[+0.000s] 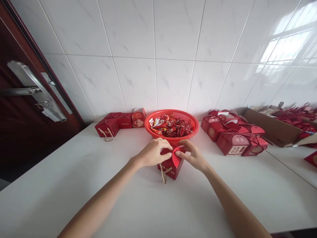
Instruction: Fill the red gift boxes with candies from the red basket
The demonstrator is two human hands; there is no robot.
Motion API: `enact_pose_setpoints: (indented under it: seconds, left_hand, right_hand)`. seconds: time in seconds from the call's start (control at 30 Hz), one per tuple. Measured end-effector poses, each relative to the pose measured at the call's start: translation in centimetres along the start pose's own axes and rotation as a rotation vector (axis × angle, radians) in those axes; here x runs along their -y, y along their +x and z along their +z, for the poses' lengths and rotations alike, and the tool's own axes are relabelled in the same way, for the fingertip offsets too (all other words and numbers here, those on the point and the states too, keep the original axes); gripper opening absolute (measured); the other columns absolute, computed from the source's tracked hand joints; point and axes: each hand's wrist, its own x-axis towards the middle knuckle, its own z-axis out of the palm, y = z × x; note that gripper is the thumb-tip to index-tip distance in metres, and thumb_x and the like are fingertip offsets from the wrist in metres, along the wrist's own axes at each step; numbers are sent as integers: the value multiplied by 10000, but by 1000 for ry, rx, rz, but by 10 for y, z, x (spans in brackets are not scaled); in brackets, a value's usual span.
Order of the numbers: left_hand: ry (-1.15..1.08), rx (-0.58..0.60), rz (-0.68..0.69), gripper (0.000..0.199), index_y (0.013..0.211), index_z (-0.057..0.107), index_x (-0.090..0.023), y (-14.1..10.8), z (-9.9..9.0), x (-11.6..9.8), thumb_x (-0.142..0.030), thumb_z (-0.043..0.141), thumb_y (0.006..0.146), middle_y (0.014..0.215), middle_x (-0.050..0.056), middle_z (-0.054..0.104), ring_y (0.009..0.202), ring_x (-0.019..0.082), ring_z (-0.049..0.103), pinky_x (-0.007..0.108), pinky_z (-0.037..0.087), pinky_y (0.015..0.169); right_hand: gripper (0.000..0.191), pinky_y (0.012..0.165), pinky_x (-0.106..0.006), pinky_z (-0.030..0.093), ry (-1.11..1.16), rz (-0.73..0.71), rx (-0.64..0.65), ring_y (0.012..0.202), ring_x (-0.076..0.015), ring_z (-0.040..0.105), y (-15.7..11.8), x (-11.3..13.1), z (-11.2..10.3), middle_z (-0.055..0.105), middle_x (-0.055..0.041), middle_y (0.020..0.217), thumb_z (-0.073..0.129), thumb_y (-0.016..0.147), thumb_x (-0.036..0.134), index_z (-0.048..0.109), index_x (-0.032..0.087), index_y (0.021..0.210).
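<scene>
A red candy box with a twisted cord handle stands on the white table in front of me. Its top flaps are partly folded, with one rounded flap raised. My left hand grips the box top from the left, thumb at the flaps. From the right, my right hand pinches the rounded flap between thumb and fingers. Just behind the box sits a red plastic basket holding many wrapped candies.
Several red boxes stand at the back left by the tiled wall. More boxes are grouped right of the basket. Beyond them lies a cardboard carton with red items. A dark door is at the left.
</scene>
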Motion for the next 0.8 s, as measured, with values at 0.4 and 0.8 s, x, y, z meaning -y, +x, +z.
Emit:
enact_pose_setpoints:
  seconds: [0.4, 0.8]
  left_hand:
    - [86, -78, -289, 280, 899, 698, -218, -4, 9, 1, -481, 647, 818, 1028, 63, 712, 944, 267, 665, 364, 520, 808]
    - [-63, 137, -221, 386, 1053, 664, -197, -2, -13, 10, -439, 717, 758, 1170, 63, 698, 1086, 259, 634, 331, 484, 896]
  right_hand:
    - [467, 818, -363, 511, -44, 42, 80, 972, -234, 640, -3, -1, 14, 693, -83, 1095, 644, 840, 552, 613, 180, 1121]
    - [476, 648, -309, 488, 26, 231, 147, 600, -164, 604, 2, -11, 0, 591, 11, 587, 531, 868, 622, 618, 169, 748]
